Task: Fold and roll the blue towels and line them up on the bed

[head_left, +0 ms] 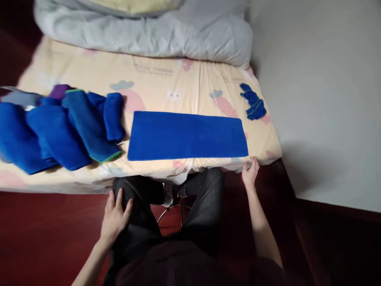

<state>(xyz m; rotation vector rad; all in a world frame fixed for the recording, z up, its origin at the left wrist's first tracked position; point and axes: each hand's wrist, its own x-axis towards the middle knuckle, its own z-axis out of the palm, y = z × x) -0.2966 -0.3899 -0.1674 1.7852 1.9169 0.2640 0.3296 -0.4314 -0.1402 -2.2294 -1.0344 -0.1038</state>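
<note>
A blue towel (187, 136) lies folded into a long flat strip near the front edge of the bed (166, 79). My right hand (250, 173) reaches up to the bed's edge just below the strip's right corner, fingers loosely spread and holding nothing. My left hand (114, 214) rests flat on my left thigh, fingers apart. To the left lies a row of several rolled and folded blue towels (62, 131). A small crumpled blue cloth (253, 101) sits near the bed's right edge.
A grey duvet (149, 29) is bunched along the back of the bed. A purple cloth (60, 91) peeks out behind the rolled towels. A white wall (321, 99) stands to the right. Dark red floor (44, 234) surrounds my seat.
</note>
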